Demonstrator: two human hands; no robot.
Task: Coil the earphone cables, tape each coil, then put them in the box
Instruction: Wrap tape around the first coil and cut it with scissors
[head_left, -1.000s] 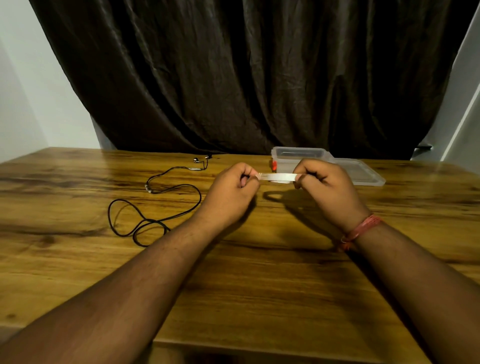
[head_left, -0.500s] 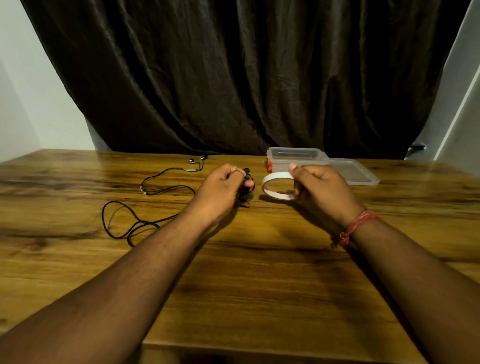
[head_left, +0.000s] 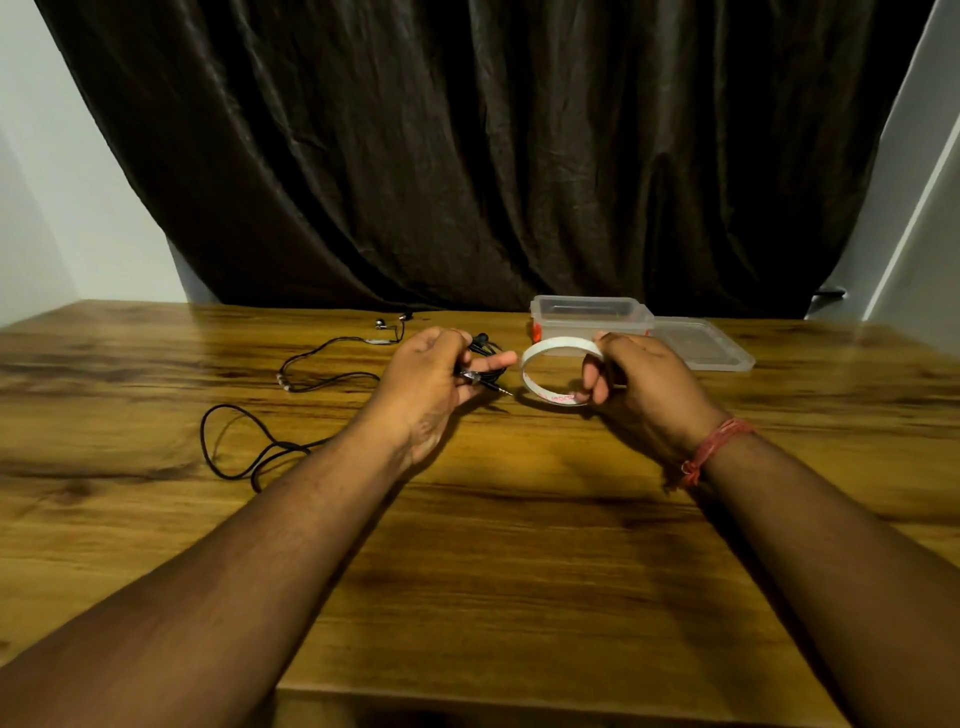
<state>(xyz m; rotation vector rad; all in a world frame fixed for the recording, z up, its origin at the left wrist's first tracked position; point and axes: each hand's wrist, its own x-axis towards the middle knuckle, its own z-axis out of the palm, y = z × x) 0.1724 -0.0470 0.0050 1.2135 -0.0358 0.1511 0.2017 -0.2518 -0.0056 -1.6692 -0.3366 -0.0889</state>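
My left hand grips a coiled black earphone cable, whose jack plug sticks out to the right. Just right of it, my right hand holds a white tape roll by its right side, tilted above the table. A second black earphone cable lies uncoiled on the wooden table to the left, its earbuds near the back edge. The clear plastic box stands open behind the tape roll.
The box's clear lid lies flat on the table right of the box. A dark curtain hangs behind the table. The table's near edge runs along the bottom of the view.
One second ago both hands pinched a strip of tape stretched between them. The hands have since parted; the right one now holds the tape roll and the coil shows in the left.
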